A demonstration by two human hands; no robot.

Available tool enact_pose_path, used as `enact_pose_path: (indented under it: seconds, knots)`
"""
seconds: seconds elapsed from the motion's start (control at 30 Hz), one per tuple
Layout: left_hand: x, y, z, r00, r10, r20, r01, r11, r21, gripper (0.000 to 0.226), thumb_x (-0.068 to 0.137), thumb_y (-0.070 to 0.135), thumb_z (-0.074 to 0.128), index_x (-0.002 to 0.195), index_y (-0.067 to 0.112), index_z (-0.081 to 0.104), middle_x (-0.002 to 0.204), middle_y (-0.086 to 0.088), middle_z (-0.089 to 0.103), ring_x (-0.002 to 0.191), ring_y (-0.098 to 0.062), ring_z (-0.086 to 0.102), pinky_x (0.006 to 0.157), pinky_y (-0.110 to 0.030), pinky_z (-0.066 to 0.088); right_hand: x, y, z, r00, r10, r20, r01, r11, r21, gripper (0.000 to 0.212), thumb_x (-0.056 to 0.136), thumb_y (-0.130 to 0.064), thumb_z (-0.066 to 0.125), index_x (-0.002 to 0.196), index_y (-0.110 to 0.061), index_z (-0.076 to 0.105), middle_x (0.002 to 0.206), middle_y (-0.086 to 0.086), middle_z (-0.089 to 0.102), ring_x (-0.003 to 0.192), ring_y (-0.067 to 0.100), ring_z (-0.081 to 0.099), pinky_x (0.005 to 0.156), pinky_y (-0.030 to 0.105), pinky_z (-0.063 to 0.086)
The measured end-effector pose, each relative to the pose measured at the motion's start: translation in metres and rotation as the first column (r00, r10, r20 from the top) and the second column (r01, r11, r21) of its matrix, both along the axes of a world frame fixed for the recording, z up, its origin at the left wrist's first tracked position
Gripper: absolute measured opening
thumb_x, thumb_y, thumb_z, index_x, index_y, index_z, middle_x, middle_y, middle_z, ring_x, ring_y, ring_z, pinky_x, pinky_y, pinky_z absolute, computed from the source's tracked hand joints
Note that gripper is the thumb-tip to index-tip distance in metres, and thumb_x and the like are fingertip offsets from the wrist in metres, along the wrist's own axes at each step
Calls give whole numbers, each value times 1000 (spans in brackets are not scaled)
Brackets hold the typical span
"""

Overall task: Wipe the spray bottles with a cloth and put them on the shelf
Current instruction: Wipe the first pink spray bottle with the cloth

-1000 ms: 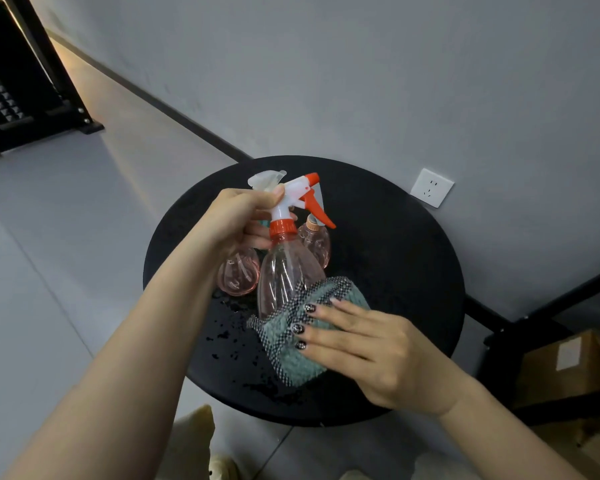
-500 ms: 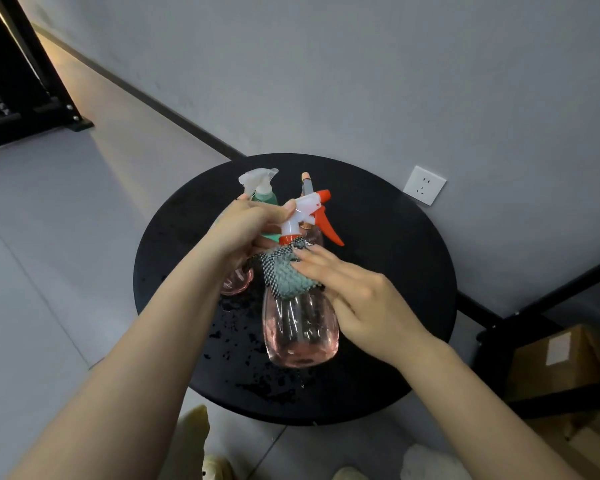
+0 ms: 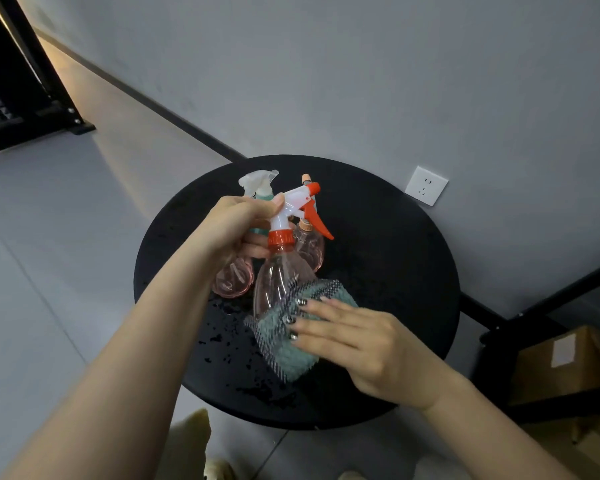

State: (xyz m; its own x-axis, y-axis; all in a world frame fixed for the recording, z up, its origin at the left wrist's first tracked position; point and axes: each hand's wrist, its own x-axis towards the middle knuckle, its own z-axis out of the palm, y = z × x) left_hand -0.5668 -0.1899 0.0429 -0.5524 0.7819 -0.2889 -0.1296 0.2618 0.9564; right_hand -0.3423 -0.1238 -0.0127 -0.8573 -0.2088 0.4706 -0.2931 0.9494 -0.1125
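Wiping step: left hand point(image 3: 238, 225) grip clamps spray bottle point(image 3: 278, 271) neck; right hand point(image 3: 354, 341), fingers straight, presses cloth point(image 3: 278, 336) on base; next likely shelving.

My held spray bottle point(image 3: 280, 275): clear pink body, orange collar and trigger, white head. My cloth point(image 3: 293, 336): teal with black-and-white checked edging. Table point(image 3: 388, 258): black. My nails point(image 3: 293, 336): dark, patterned. Wall socket point(image 3: 426, 185): white.
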Motion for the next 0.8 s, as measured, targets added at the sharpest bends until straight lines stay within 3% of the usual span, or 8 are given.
enact_pose_path:
  seconds: [0.17,0.3,0.4,0.6,0.8]
  knots:
    - [8,3,-4,1000,-19,-2,19,1000,-5,27,86,30,63,86,4,66,94,-23,68,65,-27,61,48,-25,52,-19,2,7,987,-159,31,161,947,-278,57,76,22,47,124,-6,58,134,3,54,133,17,42,105,32,41]
    - [11,7,-8,999,-43,-29,42,998,-46,25,86,33,63,76,10,68,86,-15,68,65,-23,59,63,-29,48,-26,-5,9,946,-302,118,322,836,-443,53,81,9,39,127,-11,57,135,-10,47,135,1,33,109,16,30]
    - [12,8,-7,999,-40,-9,40,999,-33,25,87,31,62,80,8,67,84,-15,69,60,-21,61,55,-27,53,-21,-5,10,959,-265,97,281,871,-403,50,84,2,35,127,-9,57,136,-7,47,135,5,35,109,18,30]
    - [9,5,-2,1000,13,8,-14,1000,22,26,87,29,62,79,5,65,73,-13,69,53,-20,63,46,-25,54,0,3,8,994,-102,49,110,968,-226,49,78,20,51,120,-3,60,132,6,55,132,22,42,103,35,43]
    - [1,3,-2,999,31,10,-31,999,9,29,87,31,62,90,2,64,87,-15,71,55,-21,66,42,-23,49,2,-1,3,998,-44,37,46,996,-77,39,86,10,45,117,-6,64,126,4,61,129,22,46,101,37,45]
